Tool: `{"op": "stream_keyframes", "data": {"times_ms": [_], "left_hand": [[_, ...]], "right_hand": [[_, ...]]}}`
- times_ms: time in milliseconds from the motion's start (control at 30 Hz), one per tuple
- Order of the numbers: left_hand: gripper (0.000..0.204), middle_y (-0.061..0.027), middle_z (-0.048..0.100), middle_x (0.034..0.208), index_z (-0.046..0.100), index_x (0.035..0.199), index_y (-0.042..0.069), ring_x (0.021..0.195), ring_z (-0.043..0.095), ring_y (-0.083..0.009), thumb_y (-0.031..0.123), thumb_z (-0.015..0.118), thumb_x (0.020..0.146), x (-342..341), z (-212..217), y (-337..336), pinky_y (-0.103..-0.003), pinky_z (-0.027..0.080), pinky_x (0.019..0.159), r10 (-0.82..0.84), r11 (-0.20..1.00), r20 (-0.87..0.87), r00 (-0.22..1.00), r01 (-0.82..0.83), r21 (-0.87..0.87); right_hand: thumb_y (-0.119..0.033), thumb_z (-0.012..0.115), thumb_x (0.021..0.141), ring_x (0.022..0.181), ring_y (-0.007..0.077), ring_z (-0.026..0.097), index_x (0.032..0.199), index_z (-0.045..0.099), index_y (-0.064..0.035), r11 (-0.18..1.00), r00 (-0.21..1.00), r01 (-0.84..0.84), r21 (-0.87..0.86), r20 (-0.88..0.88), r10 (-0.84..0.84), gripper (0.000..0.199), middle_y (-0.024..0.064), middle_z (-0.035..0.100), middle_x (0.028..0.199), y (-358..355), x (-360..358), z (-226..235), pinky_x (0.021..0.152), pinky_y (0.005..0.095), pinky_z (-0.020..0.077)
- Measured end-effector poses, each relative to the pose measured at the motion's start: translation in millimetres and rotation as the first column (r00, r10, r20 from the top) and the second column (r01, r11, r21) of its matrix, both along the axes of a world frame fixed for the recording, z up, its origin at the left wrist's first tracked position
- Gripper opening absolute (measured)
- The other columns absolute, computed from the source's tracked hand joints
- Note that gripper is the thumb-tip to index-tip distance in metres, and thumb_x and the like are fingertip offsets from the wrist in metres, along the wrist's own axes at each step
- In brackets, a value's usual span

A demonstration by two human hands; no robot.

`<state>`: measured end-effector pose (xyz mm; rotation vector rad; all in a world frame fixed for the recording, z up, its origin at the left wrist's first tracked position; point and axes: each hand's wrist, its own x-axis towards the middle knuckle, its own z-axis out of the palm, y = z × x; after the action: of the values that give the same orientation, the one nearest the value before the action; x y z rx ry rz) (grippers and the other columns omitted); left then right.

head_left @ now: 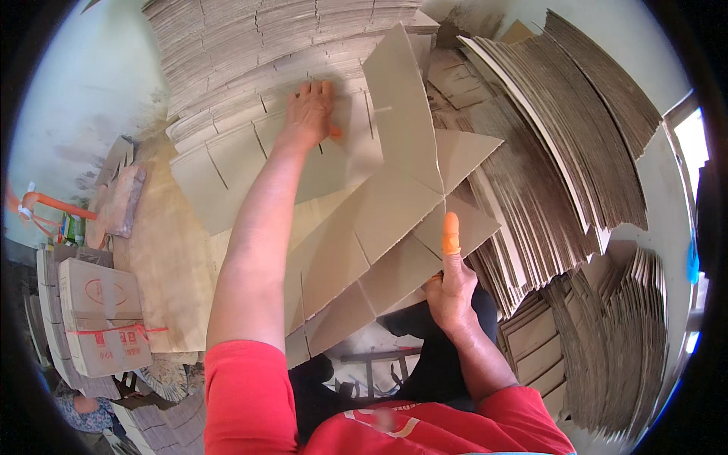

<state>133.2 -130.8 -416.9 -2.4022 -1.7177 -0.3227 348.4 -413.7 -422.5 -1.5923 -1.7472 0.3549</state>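
Right hand [453, 292] on slotted cardboard [379, 201]

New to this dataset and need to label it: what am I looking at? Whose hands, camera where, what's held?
No machine here: these are a person's own two hands. The single picture comes from a wide fisheye camera worn on the head, looking down, so straight edges bend near the dark rim; picture left is the person's left.

The right hand, with an orange cap on its thumb, grips a brown cardboard partition of crossed panels. The left hand lies on or just above flat, slotted brown cardboard sheets; contact is hard to tell.

Those sheets lie on a pale wooden tabletop. A pale cardboard carton with red markings sits at left, and tall stacks of brown cardboard stand at right.
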Motion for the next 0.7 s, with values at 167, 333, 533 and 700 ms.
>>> {"op": "stream_keyframes", "data": {"times_ms": [167, 333, 533, 700], "left_hand": [[0.062, -0.0132, 0.056, 0.110, 0.047, 0.112, 0.006, 0.105, 0.051, -0.0314, 0.018, 0.079, 0.061, -2.1, -24.0, 17.9, -0.042, 0.041, 0.087, -0.032, 0.997, 0.032, 0.999, 0.029, 0.076], [0.034, -0.0174, 0.063, 0.085, 0.055, 0.099, 0.003, 0.088, 0.058, -0.0321, 0.008, 0.068, 0.068, -17.7, -11.5, 21.6, -0.041, 0.042, 0.085, -0.147, 0.988, 0.129, 0.981, 0.152, -0.025], [0.015, -0.0174, 0.063, 0.085, 0.063, 0.087, 0.004, 0.084, 0.060, -0.0370, 0.011, 0.064, 0.073, -11.7, 11.3, -13.9, -0.044, 0.047, 0.075, -0.138, 0.982, 0.260, 0.956, 0.166, -0.091], [0.027, -0.0134, 0.064, 0.087, 0.060, 0.103, 0.005, 0.088, 0.061, -0.0327, 0.009, 0.062, 0.076, -11.7, 25.3, -34.9, -0.042, 0.050, 0.071, -0.238, 0.965, 0.283, 0.929, 0.260, -0.042]], "right_hand": [[0.017, 0.047, 0.061, 0.086, 0.0388, 0.064, 0.147, 0.024, -0.0133, 1.000, 1.000, -0.006, 0.013, -0.021, 0.006, 0.095, 0.0251, 0.058, 0.114, 7.4, 0.3, -2.1, 0.071, 0.0361, 0.0539], [0.018, 0.046, 0.060, 0.084, 0.0389, 0.064, 0.147, 0.026, -0.0117, 0.996, 0.999, -0.036, 0.083, -0.022, 0.038, 0.094, 0.0272, 0.057, 0.114, 3.9, 0.5, 0.1, 0.071, 0.0342, 0.0534], [0.017, 0.051, 0.065, 0.074, 0.0256, 0.066, 0.144, 0.030, -0.0044, 0.997, 1.000, -0.028, 0.073, 0.015, 0.027, 0.085, 0.0172, 0.063, 0.085, 1.0, 0.7, 15.2, 0.073, 0.0260, 0.0491], [0.020, 0.046, 0.061, 0.073, 0.0272, 0.064, 0.144, 0.029, -0.0028, 0.983, 0.998, -0.048, 0.179, 0.051, 0.039, 0.088, 0.0177, 0.061, 0.085, -6.3, 1.9, 20.6, 0.072, 0.0253, 0.0481]]}}
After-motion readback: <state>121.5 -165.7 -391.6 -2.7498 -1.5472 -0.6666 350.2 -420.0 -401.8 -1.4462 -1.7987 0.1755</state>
